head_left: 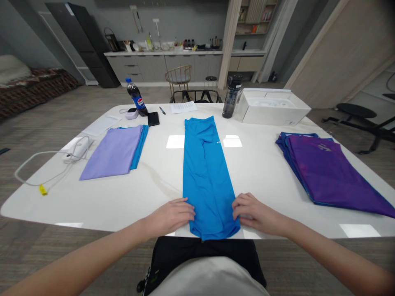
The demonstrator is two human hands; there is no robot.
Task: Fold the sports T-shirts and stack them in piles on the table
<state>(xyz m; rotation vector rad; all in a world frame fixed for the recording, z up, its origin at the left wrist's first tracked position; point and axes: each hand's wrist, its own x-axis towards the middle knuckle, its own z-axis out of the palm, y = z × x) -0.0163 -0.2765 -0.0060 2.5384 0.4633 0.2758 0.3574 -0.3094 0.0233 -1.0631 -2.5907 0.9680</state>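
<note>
A bright blue garment (pixel 205 176), seemingly a sports shirt, lies on the white table (pixel 154 201) in a long narrow folded strip. Its near end reaches the front edge, and a small white logo shows on its right side. My left hand (pixel 173 216) rests at the strip's near left edge, fingers stretched out with their tips on the fabric. On the opposite edge, my right hand (pixel 253 211) has its fingers bent and closed on the cloth.
Folded purple garments (pixel 333 172) lie at right; a lilac garment (pixel 112 152) overlaps blue cloth at left. Behind stand a cola bottle (pixel 135 96), dark tumbler (pixel 231 98) and white box (pixel 274 109). A phone (pixel 153 119), paper (pixel 183 107) and charger with cable (pixel 77 148) lie around.
</note>
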